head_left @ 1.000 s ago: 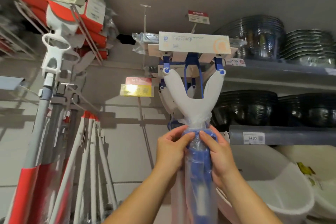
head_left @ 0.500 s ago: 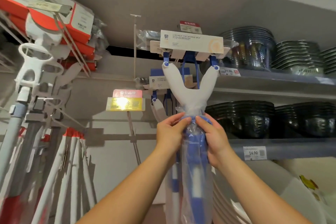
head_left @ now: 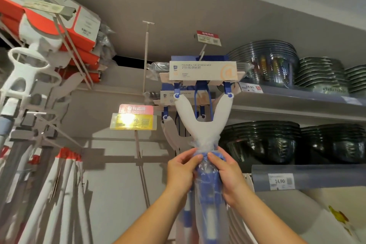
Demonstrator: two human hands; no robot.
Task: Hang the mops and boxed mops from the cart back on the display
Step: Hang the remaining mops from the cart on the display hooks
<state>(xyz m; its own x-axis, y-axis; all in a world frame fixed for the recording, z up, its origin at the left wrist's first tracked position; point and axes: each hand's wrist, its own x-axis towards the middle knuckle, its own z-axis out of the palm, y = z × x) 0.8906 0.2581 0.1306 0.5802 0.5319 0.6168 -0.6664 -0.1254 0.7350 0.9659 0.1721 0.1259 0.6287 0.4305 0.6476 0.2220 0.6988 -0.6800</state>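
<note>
Gripping the sponge mop (head_left: 202, 130) below its white fork, your left hand (head_left: 180, 172) and right hand (head_left: 227, 177) each have a grip clamped on its bagged neck. Dark bowls (head_left: 261, 144) sit alongside.

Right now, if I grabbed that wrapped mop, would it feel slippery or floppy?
Probably slippery: crinkly plastic wrap covers the mop where the left hand and right hand grip it. Likely stiff: its white fork holds its shape. Maybe top-heavy, with the wide head up high.
</note>
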